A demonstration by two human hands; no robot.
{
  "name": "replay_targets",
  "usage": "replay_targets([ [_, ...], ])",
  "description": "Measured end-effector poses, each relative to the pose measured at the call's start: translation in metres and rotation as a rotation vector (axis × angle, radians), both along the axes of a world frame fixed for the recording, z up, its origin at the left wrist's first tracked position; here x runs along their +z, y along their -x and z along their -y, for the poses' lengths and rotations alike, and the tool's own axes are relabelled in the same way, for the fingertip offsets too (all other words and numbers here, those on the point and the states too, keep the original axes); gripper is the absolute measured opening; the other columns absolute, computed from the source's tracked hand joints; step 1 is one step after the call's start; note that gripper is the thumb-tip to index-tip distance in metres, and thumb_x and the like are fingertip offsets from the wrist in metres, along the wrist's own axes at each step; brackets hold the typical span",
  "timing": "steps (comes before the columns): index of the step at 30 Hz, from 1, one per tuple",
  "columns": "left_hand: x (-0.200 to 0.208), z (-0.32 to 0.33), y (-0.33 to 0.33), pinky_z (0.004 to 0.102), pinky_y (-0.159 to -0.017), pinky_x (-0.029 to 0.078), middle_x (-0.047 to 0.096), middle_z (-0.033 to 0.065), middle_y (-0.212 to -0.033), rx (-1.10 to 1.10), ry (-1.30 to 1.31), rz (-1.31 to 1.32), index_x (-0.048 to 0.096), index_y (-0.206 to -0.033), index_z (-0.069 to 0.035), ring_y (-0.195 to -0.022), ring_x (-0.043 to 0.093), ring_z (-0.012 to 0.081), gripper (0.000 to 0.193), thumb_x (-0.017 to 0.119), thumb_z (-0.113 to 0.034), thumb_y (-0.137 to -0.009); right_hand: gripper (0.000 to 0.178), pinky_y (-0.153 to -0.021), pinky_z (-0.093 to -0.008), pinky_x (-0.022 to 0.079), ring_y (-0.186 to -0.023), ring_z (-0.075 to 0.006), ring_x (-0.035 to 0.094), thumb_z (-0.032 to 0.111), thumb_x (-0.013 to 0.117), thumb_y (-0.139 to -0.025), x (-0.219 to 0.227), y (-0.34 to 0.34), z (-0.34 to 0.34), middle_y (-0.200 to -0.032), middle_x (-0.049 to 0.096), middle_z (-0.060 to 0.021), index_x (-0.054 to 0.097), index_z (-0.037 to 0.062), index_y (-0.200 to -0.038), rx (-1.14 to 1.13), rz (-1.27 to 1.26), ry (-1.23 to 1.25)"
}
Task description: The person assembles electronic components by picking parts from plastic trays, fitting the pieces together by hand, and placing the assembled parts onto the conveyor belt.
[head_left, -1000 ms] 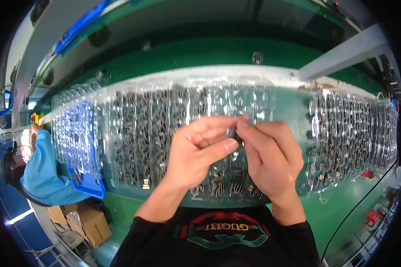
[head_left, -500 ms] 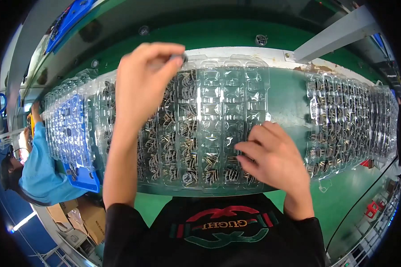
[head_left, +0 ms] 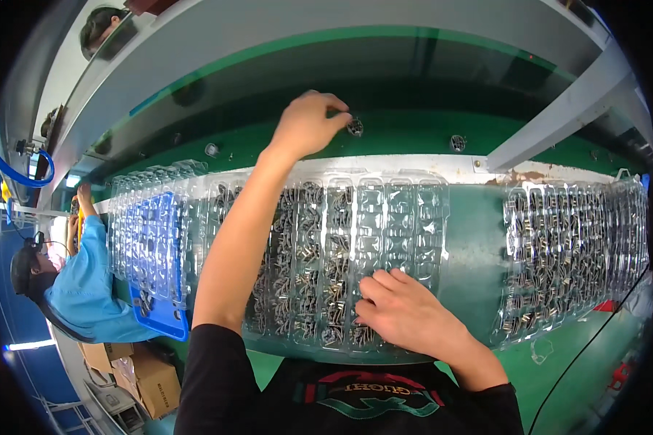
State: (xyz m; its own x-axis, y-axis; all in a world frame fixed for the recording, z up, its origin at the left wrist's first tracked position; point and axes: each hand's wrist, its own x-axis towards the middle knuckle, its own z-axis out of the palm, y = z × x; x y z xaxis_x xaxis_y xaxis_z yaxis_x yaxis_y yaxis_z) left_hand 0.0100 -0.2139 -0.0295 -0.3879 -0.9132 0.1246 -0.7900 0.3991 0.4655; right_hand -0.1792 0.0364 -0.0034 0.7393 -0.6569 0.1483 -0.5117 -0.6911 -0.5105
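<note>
My left hand (head_left: 308, 125) reaches out over the green belt beyond the tray. Its thumb and fingertips pinch the edge of a small round dark part with pale spots (head_left: 355, 127). In front of me lies a clear plastic blister tray (head_left: 393, 225). Bundles of short dark wired parts with metallic ends (head_left: 308, 250) fill its left and near pockets, while several pockets toward the far right hold nothing. My right hand (head_left: 406, 313) is low over the tray's near right part, fingers curled and closed. Whatever they grip is hidden.
More filled clear trays (head_left: 559, 250) stand to the right. On the left, clear trays overlap a blue tray (head_left: 168, 319), beside a co-worker in a blue top (head_left: 98, 279). Another round part (head_left: 458, 143) sits on the belt near a slanted grey post (head_left: 559, 109). A white ledge (head_left: 479, 165) borders the belt.
My view has tilted up, showing more of the belt. My left hand has moved farther out, to the round part on the belt. My right hand stays over the tray, fingers still curled.
</note>
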Motion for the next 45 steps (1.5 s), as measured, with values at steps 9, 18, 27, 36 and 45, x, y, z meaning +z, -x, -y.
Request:
replay_targets([
  [9, -0.021, 0.026, -0.072, 0.0380, -0.088, 0.050, 0.065, 0.0094, -0.108, 0.038, 0.046, 0.067, 0.071, -0.113, -0.009, -0.094, 0.063, 0.0278, 0.034, 0.072, -0.021, -0.081, 0.018, -0.065, -0.0317, 0.054, -0.075, -0.0212, 0.066, 0.010, 0.075, -0.086, 0.001, 0.015, 0.017, -0.088, 0.064, -0.0111, 0.058, 0.0022, -0.089, -0.148, 0.711, -0.644],
  [18, 0.045, -0.117, -0.019, 0.0257, -0.068, 0.053, 0.067, 0.0065, -0.088, 0.226, -0.542, -0.974, 0.065, -0.110, 0.003, -0.074, 0.064, 0.0125, 0.028, 0.074, -0.004, -0.084, 0.018, -0.068, -0.0224, 0.052, -0.084, -0.0129, 0.065, -0.011, 0.074, -0.078, 0.006, 0.017, 0.023, -0.098, 0.069, -0.0102, 0.074, -0.0027, -0.093, -0.497, 1.127, -0.846],
  [27, 0.046, -0.194, 0.007, 0.0358, -0.088, 0.061, 0.067, 0.0179, -0.114, 0.219, -0.941, -1.414, 0.058, -0.128, 0.008, -0.100, 0.069, 0.0229, 0.035, 0.058, 0.004, -0.093, 0.020, -0.072, -0.0294, 0.053, -0.084, -0.0206, 0.067, -0.009, 0.076, -0.075, 0.019, -0.001, 0.034, -0.094, 0.071, -0.0109, 0.073, -0.0015, -0.093, -0.665, 0.903, -0.186],
  [36, 0.032, -0.198, 0.011, 0.0347, -0.092, 0.058, 0.066, 0.0182, -0.113, 0.051, -0.848, -1.307, 0.063, -0.119, 0.010, -0.103, 0.068, 0.0243, 0.034, 0.061, 0.017, -0.085, 0.025, -0.072, -0.0339, 0.053, -0.080, -0.0256, 0.065, -0.008, 0.078, -0.070, 0.012, 0.002, 0.035, -0.091, 0.073, -0.0090, 0.072, 0.0017, -0.092, -0.597, 0.700, 0.202],
  [45, 0.036, -0.200, 0.013, 0.0274, -0.084, 0.057, 0.068, 0.0143, -0.107, 0.146, -0.871, -1.352, 0.065, -0.118, 0.009, -0.098, 0.069, 0.0201, 0.037, 0.064, 0.018, -0.082, 0.024, -0.057, -0.0263, 0.049, -0.072, -0.0165, 0.062, -0.009, 0.077, -0.073, 0.000, -0.008, 0.038, -0.095, 0.066, -0.0115, 0.073, -0.0009, -0.094, -0.616, 0.764, 0.138],
])
